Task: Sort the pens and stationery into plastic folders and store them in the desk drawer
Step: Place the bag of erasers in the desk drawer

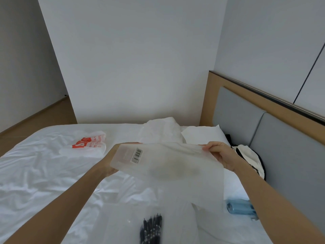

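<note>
Over the bed [44, 164]: plastic folder [167, 166] held up flat, apparently to open it.
Left hand [112, 166]: grips its barcode end.
Right hand [219, 155]: pinches the opposite edge.
Pens [151, 228]: bundled below, waiting.

Bed [44, 173] with rumpled white sheet.
On it lay a red-printed plastic bag [88, 142], pillows [202, 133], dark pens [151, 228], a blue object [240, 207].
</note>
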The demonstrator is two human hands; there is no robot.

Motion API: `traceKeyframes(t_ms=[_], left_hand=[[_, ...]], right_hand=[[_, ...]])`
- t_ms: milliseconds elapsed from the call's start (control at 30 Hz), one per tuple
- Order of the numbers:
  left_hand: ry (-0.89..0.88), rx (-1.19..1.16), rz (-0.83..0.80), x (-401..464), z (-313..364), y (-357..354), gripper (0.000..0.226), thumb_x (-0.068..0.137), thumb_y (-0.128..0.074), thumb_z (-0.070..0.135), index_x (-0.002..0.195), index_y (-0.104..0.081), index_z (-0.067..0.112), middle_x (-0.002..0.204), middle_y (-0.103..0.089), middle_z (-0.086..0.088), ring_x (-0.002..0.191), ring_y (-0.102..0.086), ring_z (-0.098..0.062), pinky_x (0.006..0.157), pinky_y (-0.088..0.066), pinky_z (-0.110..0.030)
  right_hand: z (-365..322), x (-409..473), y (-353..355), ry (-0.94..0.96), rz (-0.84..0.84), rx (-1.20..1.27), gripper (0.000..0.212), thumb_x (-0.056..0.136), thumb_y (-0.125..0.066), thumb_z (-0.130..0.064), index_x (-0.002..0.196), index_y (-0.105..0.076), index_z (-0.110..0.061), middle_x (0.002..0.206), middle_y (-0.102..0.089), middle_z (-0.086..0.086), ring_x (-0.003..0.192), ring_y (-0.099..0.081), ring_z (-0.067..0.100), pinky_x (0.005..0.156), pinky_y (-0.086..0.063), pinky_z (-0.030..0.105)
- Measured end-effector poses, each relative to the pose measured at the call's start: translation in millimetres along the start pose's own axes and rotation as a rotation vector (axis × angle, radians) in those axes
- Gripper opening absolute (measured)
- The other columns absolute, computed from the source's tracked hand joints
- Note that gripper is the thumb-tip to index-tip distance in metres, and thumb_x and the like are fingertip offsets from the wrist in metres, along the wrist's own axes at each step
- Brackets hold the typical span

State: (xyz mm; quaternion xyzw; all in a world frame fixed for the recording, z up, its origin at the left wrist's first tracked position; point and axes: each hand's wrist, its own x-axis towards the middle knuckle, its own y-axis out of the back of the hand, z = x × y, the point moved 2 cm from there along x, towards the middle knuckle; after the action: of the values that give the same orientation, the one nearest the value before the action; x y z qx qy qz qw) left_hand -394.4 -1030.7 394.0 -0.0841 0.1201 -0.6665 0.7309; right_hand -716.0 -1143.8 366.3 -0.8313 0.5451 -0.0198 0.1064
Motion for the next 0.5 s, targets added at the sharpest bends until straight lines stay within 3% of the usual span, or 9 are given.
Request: traceKeyframes(t_ms=[67, 100, 133, 200, 300, 400, 500], left_hand=[[-0.083, 0.077, -0.104, -1.2, 4.8, -5.7, 0.019, 0.032, -0.079, 0.018, 0.030, -0.061, 0.023, 0.035, -0.053, 0.008, 0.039, -0.055, -0.005, 0.042, -0.042, -0.011], [-0.107, 0.133, -0.150, 2.3, 4.1, -5.5, 0.020, 0.032, -0.084, 0.022, 0.034, -0.065, 0.028, 0.041, -0.059, 0.011, 0.044, -0.059, -0.002, 0.049, -0.046, -0.011], [-0.105, 0.185, -0.190, 9.0, 0.7, -2.4, 0.021, 0.051, -0.084, 0.018, 0.044, -0.070, 0.033, 0.053, -0.066, 0.012, 0.056, -0.064, -0.003, 0.057, -0.048, -0.014], [-0.081, 0.254, -0.223, 26.3, -9.3, 11.6, 0.039, 0.081, -0.062, -0.003, 0.070, -0.078, 0.031, 0.081, -0.074, 0.005, 0.079, -0.068, -0.019, 0.069, -0.055, -0.024], [-0.006, 0.264, -0.177, 33.1, -14.8, 24.1, 0.039, 0.088, -0.051, -0.010, 0.088, -0.078, 0.018, 0.096, -0.073, -0.009, 0.084, -0.069, -0.025, 0.081, -0.054, -0.034], [0.021, 0.268, -0.188, 34.7, -15.5, 22.2, 0.032, 0.089, -0.053, -0.006, 0.090, -0.077, 0.014, 0.095, -0.072, -0.011, 0.082, -0.070, -0.026, 0.072, -0.058, -0.034], [0.019, 0.286, -0.261, 30.4, -14.1, 18.5, 0.024, 0.088, -0.057, 0.001, 0.085, -0.077, 0.015, 0.086, -0.072, -0.008, 0.075, -0.069, -0.024, 0.060, -0.054, -0.027]], right_hand=[[1.5, -1.1, 0.9, -0.015, -0.002, 0.007, 0.055, 0.088, -0.030, 0.018, 0.056, -0.070, -0.001, 0.078, -0.073, 0.012, 0.064, -0.070, 0.018, 0.055, -0.054, 0.021], [1.9, -1.5, 0.8, -0.027, -0.005, 0.011, 0.053, 0.088, -0.030, 0.016, 0.058, -0.071, -0.001, 0.078, -0.072, 0.014, 0.064, -0.069, 0.020, 0.056, -0.055, 0.023], [2.7, -2.1, 0.3, -0.047, -0.013, 0.014, 0.051, 0.087, -0.030, 0.014, 0.060, -0.071, 0.000, 0.078, -0.071, 0.016, 0.065, -0.068, 0.022, 0.057, -0.055, 0.024], [3.9, -3.6, -1.7, -0.097, -0.038, 0.012, 0.044, 0.086, -0.031, 0.009, 0.064, -0.069, 0.003, 0.078, -0.068, 0.018, 0.064, -0.067, 0.025, 0.055, -0.054, 0.026], [6.8, -4.2, -3.4, -0.136, -0.047, -0.025, 0.035, 0.087, -0.035, 0.005, 0.070, -0.066, 0.005, 0.076, -0.066, 0.016, 0.063, -0.065, 0.024, 0.054, -0.053, 0.026], [12.6, -0.9, -2.7, -0.172, -0.093, -0.181, 0.018, 0.090, -0.053, -0.010, 0.077, -0.063, -0.002, 0.082, -0.061, 0.011, 0.064, -0.060, 0.018, 0.057, -0.049, 0.024], [13.1, -0.6, -8.4, -0.208, -0.144, -0.678, 0.028, 0.093, -0.057, -0.037, 0.083, -0.058, -0.011, 0.082, -0.057, 0.003, 0.065, -0.052, 0.011, 0.060, -0.042, 0.018]])
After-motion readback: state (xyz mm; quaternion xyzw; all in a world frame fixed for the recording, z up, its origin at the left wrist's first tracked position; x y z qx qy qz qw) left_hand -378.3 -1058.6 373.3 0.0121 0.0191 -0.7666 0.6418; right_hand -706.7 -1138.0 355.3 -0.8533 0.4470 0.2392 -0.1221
